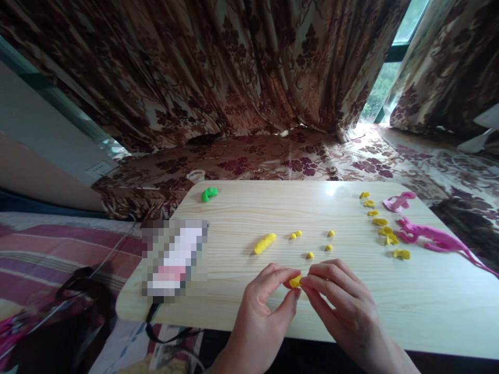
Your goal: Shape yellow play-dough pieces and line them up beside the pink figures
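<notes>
Between both hands, just above the table's near part, is a small piece of yellow modelling clay point(295, 281). My left hand point(267, 304) pinches it between thumb and fingers. From the other side, the fingertips of my right hand point(345, 301) press on the same piece. Beyond them lie several small yellow clay balls point(310, 255). A thick yellow clay roll point(265, 243) rests to their left. On the right, several flattened, curled yellow clay pieces point(380, 222) form a rough row.
The pale wooden table point(234, 291) carries a green clay lump point(209, 194) at the far left. A blurred-out, phone-like object point(175, 259) lies on the left side. Pink clay figures point(436, 237) are at the right edge. Patterned curtains point(234, 67) hang behind.
</notes>
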{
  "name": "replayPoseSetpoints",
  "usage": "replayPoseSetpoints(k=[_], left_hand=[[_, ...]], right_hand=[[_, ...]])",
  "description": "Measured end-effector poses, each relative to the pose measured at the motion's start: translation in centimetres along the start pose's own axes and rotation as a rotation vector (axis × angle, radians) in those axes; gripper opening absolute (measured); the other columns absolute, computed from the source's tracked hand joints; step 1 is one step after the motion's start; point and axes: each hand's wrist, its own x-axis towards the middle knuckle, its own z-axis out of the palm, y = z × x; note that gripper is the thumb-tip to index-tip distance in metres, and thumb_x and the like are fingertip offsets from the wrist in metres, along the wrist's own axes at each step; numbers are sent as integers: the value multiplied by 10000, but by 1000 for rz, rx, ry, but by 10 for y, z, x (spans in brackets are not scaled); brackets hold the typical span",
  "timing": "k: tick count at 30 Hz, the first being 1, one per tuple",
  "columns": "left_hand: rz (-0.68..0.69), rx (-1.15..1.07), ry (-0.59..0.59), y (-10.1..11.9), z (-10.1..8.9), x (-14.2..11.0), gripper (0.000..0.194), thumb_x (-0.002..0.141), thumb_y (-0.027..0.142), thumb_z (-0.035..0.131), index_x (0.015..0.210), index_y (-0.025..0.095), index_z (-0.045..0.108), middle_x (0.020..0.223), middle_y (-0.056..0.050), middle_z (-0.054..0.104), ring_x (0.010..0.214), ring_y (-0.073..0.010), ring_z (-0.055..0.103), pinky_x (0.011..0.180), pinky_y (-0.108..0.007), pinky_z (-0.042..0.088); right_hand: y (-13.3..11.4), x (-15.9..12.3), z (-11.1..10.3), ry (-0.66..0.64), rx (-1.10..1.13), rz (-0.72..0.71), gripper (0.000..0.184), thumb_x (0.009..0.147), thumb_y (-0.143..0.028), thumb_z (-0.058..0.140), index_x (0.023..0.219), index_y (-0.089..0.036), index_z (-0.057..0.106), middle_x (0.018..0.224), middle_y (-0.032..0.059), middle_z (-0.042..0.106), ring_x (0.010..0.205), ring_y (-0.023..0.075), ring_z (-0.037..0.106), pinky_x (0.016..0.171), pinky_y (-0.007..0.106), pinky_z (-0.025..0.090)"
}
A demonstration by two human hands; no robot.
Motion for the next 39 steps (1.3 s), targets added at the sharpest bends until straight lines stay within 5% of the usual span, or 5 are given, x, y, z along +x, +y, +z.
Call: replayPoseSetpoints(k=[7, 14, 19, 29, 39], left_hand=[[-161, -172, -24, 0, 1, 2, 234, 866, 208, 546, 1074, 208, 653, 951, -28, 658, 909, -165, 611, 850, -276, 482], [-49, -48, 14, 0, 2, 4, 244, 828, 124, 566, 1032, 214, 666, 918, -22, 641, 901, -164, 599, 857, -277, 479], [-20, -1, -9, 2, 3, 3, 329, 801, 70, 568, 1074, 235, 654, 951, -22, 640, 925, -168, 598, 864, -274, 473], [-254, -367, -47, 3, 7, 3, 245, 849, 255, 578, 1057, 189, 691, 961, -59, 713, 923, -207, 632, 838, -298, 494], [-317, -477, 28, 3, 9, 4, 261, 817, 219, 624, 1070, 211, 689, 1017, -47, 721, 954, -199, 642, 862, -281, 483]], right_hand=[[6, -5, 3, 49, -71, -46, 406, 801, -6, 578, 1148, -216, 581, 973, 77, 593, 875, 190, 545, 724, 339, 498], [-1, 6, -13, -165, -159, -22, 391, 839, -100, 562, 1202, -244, 561, 1007, 78, 593, 895, 208, 541, 722, 361, 488], [-5, 12, -16, -202, -161, -23, 283, 873, -118, 515, 1110, -235, 616, 963, 77, 605, 865, 201, 553, 704, 346, 495], [12, -6, -1, 13, -180, -193, 406, 808, -17, 569, 1173, -194, 580, 1001, 88, 631, 928, 224, 549, 768, 384, 495], [4, 3, -1, 72, -27, 77, 308, 806, -97, 589, 1089, -219, 607, 964, 78, 610, 886, 209, 574, 732, 358, 504]])
